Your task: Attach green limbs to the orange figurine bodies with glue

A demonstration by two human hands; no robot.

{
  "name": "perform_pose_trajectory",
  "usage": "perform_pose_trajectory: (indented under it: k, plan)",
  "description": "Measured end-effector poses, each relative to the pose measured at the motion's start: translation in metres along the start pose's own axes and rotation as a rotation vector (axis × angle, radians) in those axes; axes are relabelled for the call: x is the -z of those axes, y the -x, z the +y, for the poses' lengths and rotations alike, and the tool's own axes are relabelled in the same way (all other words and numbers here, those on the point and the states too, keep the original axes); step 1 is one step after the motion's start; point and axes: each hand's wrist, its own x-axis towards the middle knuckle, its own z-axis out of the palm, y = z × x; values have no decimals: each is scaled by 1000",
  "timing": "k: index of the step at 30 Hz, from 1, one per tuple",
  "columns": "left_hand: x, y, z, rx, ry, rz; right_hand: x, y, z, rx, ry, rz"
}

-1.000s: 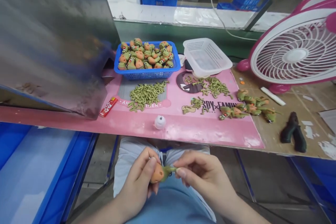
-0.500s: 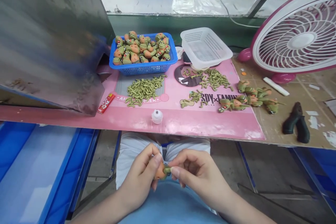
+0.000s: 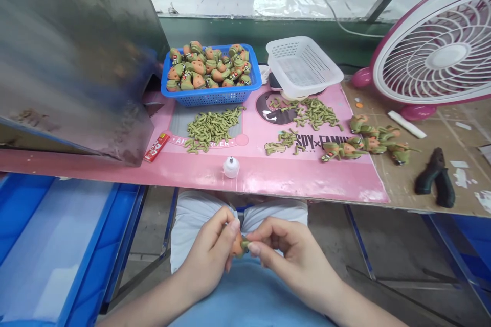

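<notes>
I judge work partway: at six o'clock in my remote view, the left hand (image 3: pixel 210 251) grips a figure (image 3: pixel 237 248), the right hand (image 3: pixel 292 256) pinches its green piece (image 3: pixel 244 245), seemingly assembled figures (image 3: pixel 371 145) lie at three, and loose pieces (image 3: pixel 315 114) at two remain.

The held figure (image 3: pixel 237 248) is orange and green, the pieces (image 3: pixel 210 130) olive, the mat (image 3: pixel 291 173) pink with black lettering (image 3: pixel 307 141).
</notes>
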Motion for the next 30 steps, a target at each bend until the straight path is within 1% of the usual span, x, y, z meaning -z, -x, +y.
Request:
perform_pose_trajectory:
  k: [6,7,9,10,12,14,15,16,17,19,21,22,24,26,28,30]
  plan:
    - [0,0,-1,-13,-12,14,-2,1,2,71,85,9]
    - [0,0,0,-18,-9,17,-2,2,1,103,118,13]
    - [0,-1,0,-30,14,28,0,2,0,210,201,28]
    - [0,-1,0,-29,33,34,1,3,0,275,245,50]
    - [1,-2,0,-5,81,44,5,2,1,387,317,134]
    - [3,-2,-2,21,153,40,9,-1,3,424,362,225]
    - [4,-3,-3,23,195,29,10,-4,4,410,375,237]
    - [5,-3,-4,12,239,8,11,-6,5,381,377,212]
    - [5,-3,-4,-6,275,-22,11,-8,6,343,368,153]
    - [6,-2,-6,-53,311,-90,9,-12,7,275,309,-5]
    - [6,0,-7,-101,295,-146,7,-15,5,236,210,-140]
    - [7,1,-7,-126,262,-162,6,-15,3,222,166,-177]
    - [9,3,-7,-191,139,-160,4,-16,0,206,131,-192]
    - [11,4,-6,-298,-19,-128,5,-17,-4,236,179,-158]
    - [15,3,-2,-414,-146,-110,7,-17,-6,322,259,-137]
    - [17,1,4,-480,-241,-127,9,-19,-7,428,337,-129]
